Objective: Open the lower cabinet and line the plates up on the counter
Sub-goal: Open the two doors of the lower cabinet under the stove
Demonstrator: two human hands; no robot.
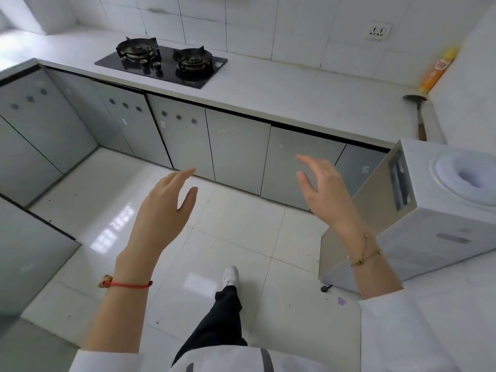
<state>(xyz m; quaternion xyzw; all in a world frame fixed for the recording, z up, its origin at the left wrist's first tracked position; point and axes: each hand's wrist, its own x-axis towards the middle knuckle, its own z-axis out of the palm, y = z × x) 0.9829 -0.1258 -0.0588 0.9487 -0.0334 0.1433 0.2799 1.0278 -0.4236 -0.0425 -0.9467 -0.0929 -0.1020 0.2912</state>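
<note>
1. The left hand (163, 210) is held out in the air above the floor (241, 232), fingers loosely extended and spread from the thumb; nothing is gripped. A red cord bracelet (126, 284) is worn at its wrist.
2. The right hand (322, 189) is raised beside it, well apart from it, fingers curved and parted; nothing is held. A thin gold chain bracelet (366, 255) is seen at that wrist.
3. The lower cabinet doors (239, 146) are found beyond both hands, all closed. The door nearest past the right fingertips (302, 157) is overlapped by them in the view; contact cannot be confirmed.
4. The counter (268, 84) is located above the doors, farther from both hands. No plates are seen anywhere.
5. A black two-burner gas hob (161, 63) is set into the counter, beyond and above the left hand.
6. A yellow-orange spray can (437, 71) is stood in the far corner beyond the right hand, with a dark-handled utensil (418, 114) laid on the counter just in front of it.
7. A white appliance with a round top opening (429, 210) is placed just to the right of the right hand.
8. A white shoe (230, 275) and a dark trouser leg (222, 318) are noted below, between the two forearms.
</note>
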